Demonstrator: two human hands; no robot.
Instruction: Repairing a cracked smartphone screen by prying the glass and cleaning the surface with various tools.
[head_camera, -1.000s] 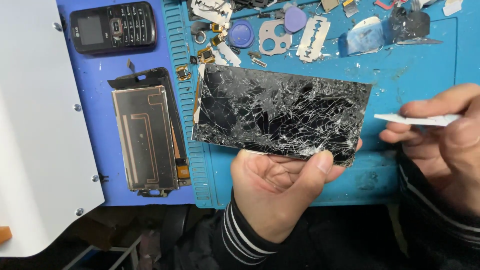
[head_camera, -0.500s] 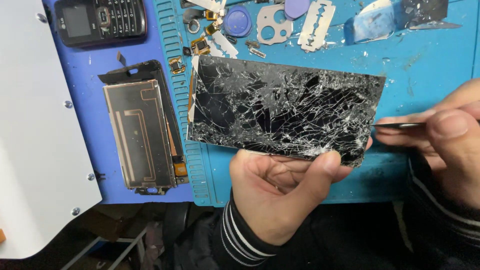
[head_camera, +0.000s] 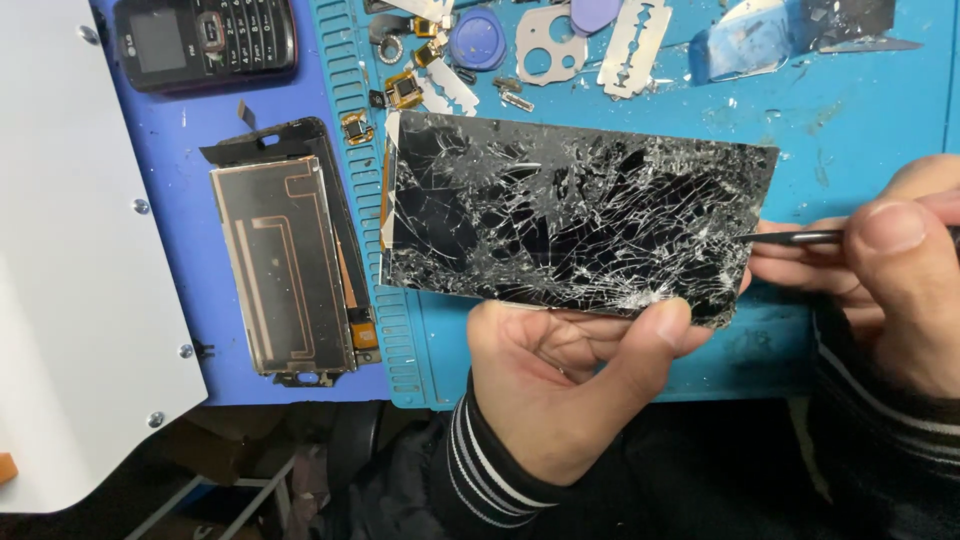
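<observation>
Screen (head_camera: 570, 215), shattered and black, lies at the centre of the frame with its long axis running left to right, tilted slightly down toward the right. It is held above the teal mat (head_camera: 850, 120), clear of the surface as far as can be judged.

White panel (head_camera: 70, 300) fills the left edge of the frame. Blue mat (head_camera: 215, 110) lies between it and the teal mat. On the blue mat rest a phone frame (head_camera: 285, 265), long axis top to bottom, and a keypad phone (head_camera: 205, 40) at the upper left. Small parts lie along the top edge: a razor blade (head_camera: 632, 45) and a blue disc (head_camera: 477, 38).

Left hand (head_camera: 570, 385) supports the screen from below at lower centre. Its thumb presses on the lower right edge of the glass; the fingers curl beneath. The grip is a firm pinch on the screen's lower long edge.

Right hand (head_camera: 880, 270) sits at the right edge of the frame, nearer to the screen's right short edge. Thumb and fingers are pressed together on a thin tool (head_camera: 800, 237). The tool lies along the screen's long axis, and its tip meets the right short edge at mid-height.
</observation>
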